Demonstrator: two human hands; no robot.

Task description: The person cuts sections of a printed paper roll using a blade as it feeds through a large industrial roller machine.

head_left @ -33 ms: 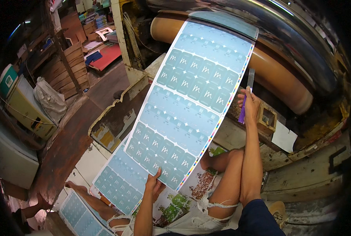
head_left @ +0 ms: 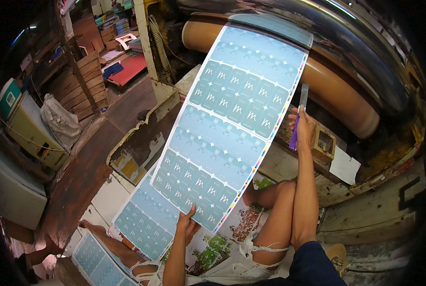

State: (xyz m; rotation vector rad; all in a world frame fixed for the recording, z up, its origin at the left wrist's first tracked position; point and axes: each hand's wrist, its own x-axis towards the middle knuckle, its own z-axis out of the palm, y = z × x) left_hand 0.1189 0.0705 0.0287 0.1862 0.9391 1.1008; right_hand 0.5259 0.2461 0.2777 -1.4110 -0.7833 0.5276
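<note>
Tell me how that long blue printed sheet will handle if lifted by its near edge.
The printed sheet looks thin and probably light. Held only by the left hand, its length would likely sag and flop. It may crease easily where it curves over the roller.

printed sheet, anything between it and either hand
Nothing visible. The left hand already grips the printed sheet at its lower edge. The right hand holds a purple-handled blade just off the sheet's right edge, with only open space between.
</note>
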